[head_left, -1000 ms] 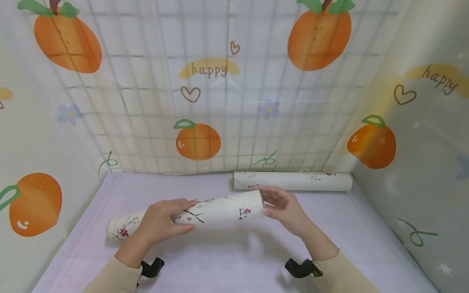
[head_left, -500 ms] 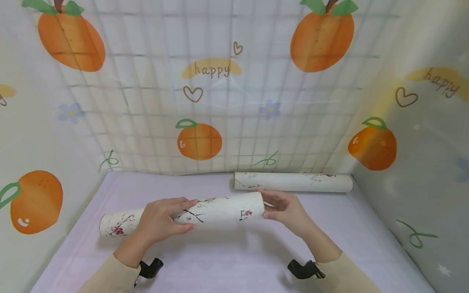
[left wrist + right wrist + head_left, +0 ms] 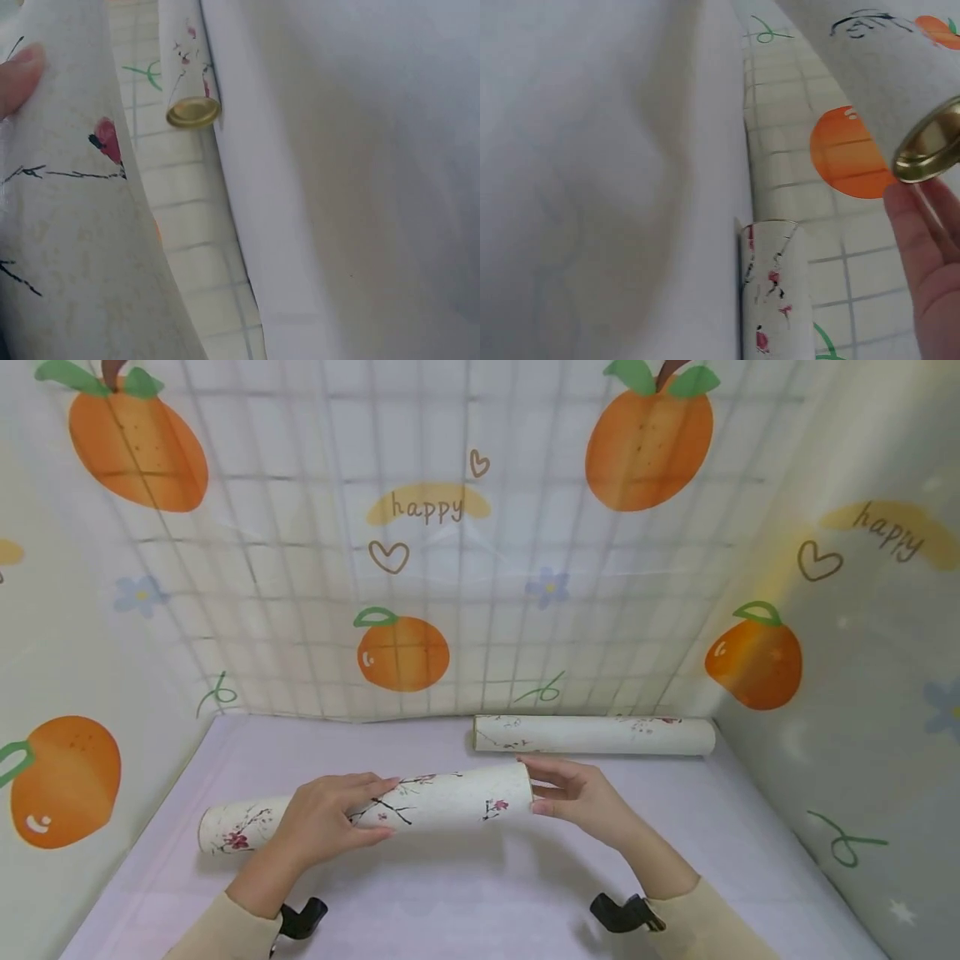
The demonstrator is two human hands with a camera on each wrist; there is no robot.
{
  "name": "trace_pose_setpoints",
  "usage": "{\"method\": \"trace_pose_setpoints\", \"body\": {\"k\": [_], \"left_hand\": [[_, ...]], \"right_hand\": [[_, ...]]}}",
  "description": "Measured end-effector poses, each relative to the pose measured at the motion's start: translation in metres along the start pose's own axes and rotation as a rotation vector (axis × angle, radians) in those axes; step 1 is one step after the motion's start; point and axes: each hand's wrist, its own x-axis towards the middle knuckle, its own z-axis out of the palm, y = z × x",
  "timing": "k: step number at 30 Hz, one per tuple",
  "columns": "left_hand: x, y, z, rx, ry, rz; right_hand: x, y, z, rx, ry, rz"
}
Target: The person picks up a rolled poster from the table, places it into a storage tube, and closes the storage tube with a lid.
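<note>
A white cylindrical tube (image 3: 450,802) printed with plum blossom branches is in both hands, slanting across the middle of the head view, right end higher. My left hand (image 3: 322,818) grips it near the middle, thumb on the near side and fingers over the far side. At its right end, the thumb and fingers of my right hand (image 3: 588,797) hold the rim. The right wrist view shows a recessed gold metal end (image 3: 930,142) there, with fingertips (image 3: 904,199) against its edge. The left hand hides part of the tube, and its left end lies close to the table.
Another matching tube (image 3: 592,735) lies along the back of the pale table (image 3: 450,902), its gold end (image 3: 193,112) visible in the left wrist view. Sheets with orange prints (image 3: 402,653) enclose the back and sides. Black wrist mounts (image 3: 626,912) hang below both sleeves.
The held tube's left end has shifted leftward and its right end has dropped slightly, so it slants less. Both hands keep their places on it. The rear tube stays where it was.
</note>
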Motion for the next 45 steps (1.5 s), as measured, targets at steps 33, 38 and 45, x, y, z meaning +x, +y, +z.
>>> {"method": "trace_pose_setpoints", "body": {"k": [33, 38, 45], "left_hand": [[-0.007, -0.006, 0.000, 0.011, -0.023, 0.004], [-0.005, -0.010, 0.002, 0.015, -0.010, 0.030], [-0.006, -0.014, 0.002, 0.017, -0.062, -0.023]], "right_hand": [[0.001, 0.009, 0.010, 0.019, 0.027, 0.076], [0.002, 0.008, 0.009, -0.026, 0.021, 0.041], [0.002, 0.007, 0.004, -0.176, 0.027, -0.009]]}}
